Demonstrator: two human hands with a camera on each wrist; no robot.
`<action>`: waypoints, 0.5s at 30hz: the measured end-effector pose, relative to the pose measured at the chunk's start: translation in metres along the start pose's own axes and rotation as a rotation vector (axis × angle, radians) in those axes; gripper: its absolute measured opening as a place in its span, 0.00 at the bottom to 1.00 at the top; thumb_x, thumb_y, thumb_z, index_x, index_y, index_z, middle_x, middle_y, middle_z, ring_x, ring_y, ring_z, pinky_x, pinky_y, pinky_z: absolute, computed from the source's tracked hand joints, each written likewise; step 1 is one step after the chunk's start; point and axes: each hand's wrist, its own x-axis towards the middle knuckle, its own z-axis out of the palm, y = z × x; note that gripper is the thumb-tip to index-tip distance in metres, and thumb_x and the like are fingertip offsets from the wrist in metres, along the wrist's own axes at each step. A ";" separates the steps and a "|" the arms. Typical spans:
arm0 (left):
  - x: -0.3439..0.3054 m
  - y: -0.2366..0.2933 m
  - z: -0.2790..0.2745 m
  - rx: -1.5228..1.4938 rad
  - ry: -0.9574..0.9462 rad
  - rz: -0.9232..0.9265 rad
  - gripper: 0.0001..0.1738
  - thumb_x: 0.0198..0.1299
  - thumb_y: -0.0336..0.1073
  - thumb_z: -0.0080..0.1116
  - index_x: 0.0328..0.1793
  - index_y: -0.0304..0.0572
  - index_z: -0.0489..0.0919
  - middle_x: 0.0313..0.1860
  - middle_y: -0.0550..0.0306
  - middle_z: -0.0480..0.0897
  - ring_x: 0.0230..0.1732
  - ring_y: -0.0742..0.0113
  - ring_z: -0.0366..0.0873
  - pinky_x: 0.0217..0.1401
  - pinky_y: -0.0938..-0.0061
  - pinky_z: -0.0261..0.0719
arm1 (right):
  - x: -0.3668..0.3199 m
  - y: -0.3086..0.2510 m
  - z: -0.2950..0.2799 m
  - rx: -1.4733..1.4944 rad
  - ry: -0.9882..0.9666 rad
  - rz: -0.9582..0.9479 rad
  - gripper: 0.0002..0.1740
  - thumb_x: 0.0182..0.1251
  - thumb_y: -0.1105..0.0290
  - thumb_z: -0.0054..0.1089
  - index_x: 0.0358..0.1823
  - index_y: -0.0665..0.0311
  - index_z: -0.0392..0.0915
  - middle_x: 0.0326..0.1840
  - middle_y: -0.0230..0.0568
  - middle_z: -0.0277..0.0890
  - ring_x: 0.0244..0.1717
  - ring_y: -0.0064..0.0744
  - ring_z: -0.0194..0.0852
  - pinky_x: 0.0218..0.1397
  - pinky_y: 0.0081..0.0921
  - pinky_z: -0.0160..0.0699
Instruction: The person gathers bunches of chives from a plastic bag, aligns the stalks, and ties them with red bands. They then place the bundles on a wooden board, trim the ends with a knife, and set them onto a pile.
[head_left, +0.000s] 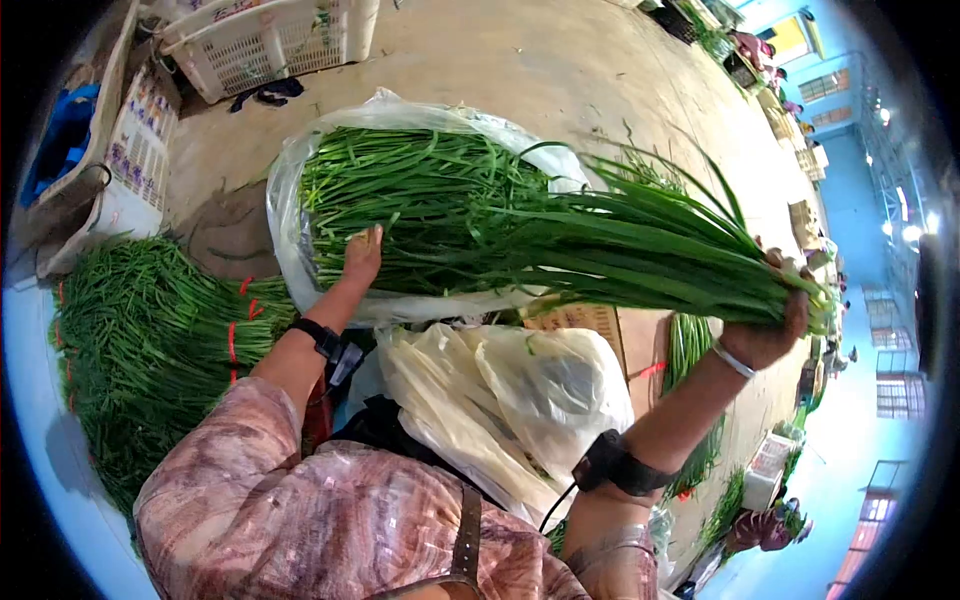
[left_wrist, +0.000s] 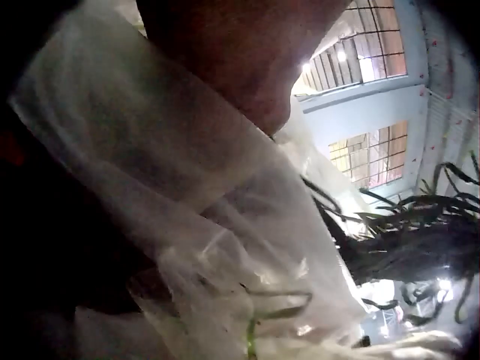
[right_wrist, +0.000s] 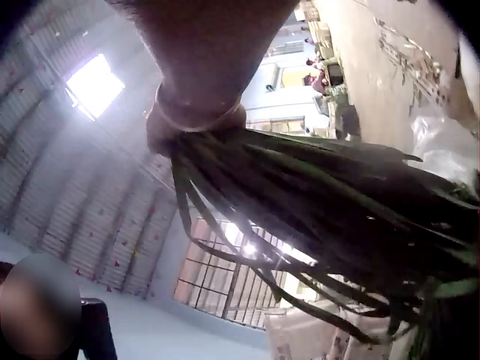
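A bunch of long, flat-leaved garlic chives (head_left: 660, 245) stretches sideways over an open clear plastic bag (head_left: 285, 215). My right hand (head_left: 768, 335) grips it around the pale stem ends, leaves trailing leftward; the right wrist view shows the leaves (right_wrist: 315, 202) hanging from that grip. More cut greens (head_left: 400, 170) lie packed in the bag. At the near side of this pile is my left hand (head_left: 362, 258), thumb up, its other fingers hidden among the greens, so I cannot tell what it holds. Plastic film (left_wrist: 225, 195) covers most of the left wrist view.
Bundles of greens tied with red bands (head_left: 170, 340) are heaped at the left. A crumpled cream plastic bag (head_left: 510, 390) lies close to my body. White crates (head_left: 270, 50) stand at the upper left. Other people (head_left: 765, 525) and produce are along the right side.
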 end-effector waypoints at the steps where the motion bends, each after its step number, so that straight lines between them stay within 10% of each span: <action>1: 0.001 0.007 -0.011 0.556 -0.010 0.310 0.26 0.68 0.50 0.41 0.48 0.29 0.74 0.27 0.45 0.76 0.26 0.53 0.73 0.31 0.55 0.70 | -0.007 -0.021 -0.009 -0.033 0.014 -0.031 0.21 0.62 0.63 0.49 0.54 0.63 0.70 0.49 0.58 0.71 0.51 0.50 0.71 0.63 0.52 0.64; 2: -0.001 0.016 -0.010 0.558 -0.017 0.318 0.26 0.68 0.50 0.41 0.48 0.29 0.74 0.27 0.45 0.76 0.26 0.53 0.73 0.31 0.55 0.70 | -0.014 -0.043 -0.015 -0.065 0.029 -0.060 0.21 0.62 0.62 0.48 0.55 0.64 0.70 0.50 0.59 0.71 0.51 0.51 0.71 0.62 0.51 0.66; 4: -0.014 0.088 -0.020 -0.369 0.172 0.034 0.28 0.69 0.47 0.41 0.54 0.21 0.71 0.43 0.40 0.79 0.42 0.52 0.79 0.41 0.61 0.77 | -0.031 -0.087 -0.019 -0.146 0.113 -0.139 0.20 0.59 0.65 0.51 0.52 0.64 0.70 0.44 0.50 0.74 0.51 0.47 0.70 0.68 0.59 0.53; 8: -0.039 0.210 -0.050 -0.686 0.073 -0.162 0.27 0.68 0.53 0.38 0.54 0.38 0.73 0.49 0.47 0.80 0.48 0.56 0.79 0.46 0.61 0.78 | -0.074 -0.185 -0.035 -0.239 0.148 -0.202 0.22 0.59 0.61 0.50 0.51 0.67 0.71 0.48 0.53 0.72 0.55 0.50 0.67 0.69 0.58 0.50; 10: -0.037 0.234 -0.051 -1.050 -0.210 0.022 0.24 0.67 0.50 0.40 0.53 0.38 0.74 0.48 0.46 0.80 0.48 0.54 0.79 0.50 0.60 0.77 | -0.095 -0.230 -0.032 -0.170 -0.083 -0.172 0.24 0.60 0.60 0.48 0.54 0.68 0.69 0.50 0.56 0.72 0.57 0.51 0.67 0.69 0.57 0.52; 11: -0.046 0.260 -0.049 -1.047 -0.277 0.098 0.24 0.68 0.51 0.38 0.52 0.39 0.74 0.48 0.46 0.80 0.49 0.53 0.79 0.50 0.61 0.77 | -0.121 -0.273 -0.049 -0.382 0.296 -0.235 0.25 0.60 0.59 0.49 0.55 0.69 0.67 0.53 0.57 0.71 0.57 0.50 0.68 0.67 0.56 0.56; 15: -0.117 0.375 -0.020 -1.321 -0.689 0.196 0.25 0.68 0.51 0.36 0.55 0.39 0.73 0.50 0.43 0.79 0.55 0.53 0.75 0.56 0.60 0.75 | -0.182 -0.354 -0.031 -0.484 0.389 -0.458 0.24 0.59 0.63 0.54 0.55 0.67 0.68 0.51 0.54 0.73 0.52 0.50 0.73 0.65 0.56 0.59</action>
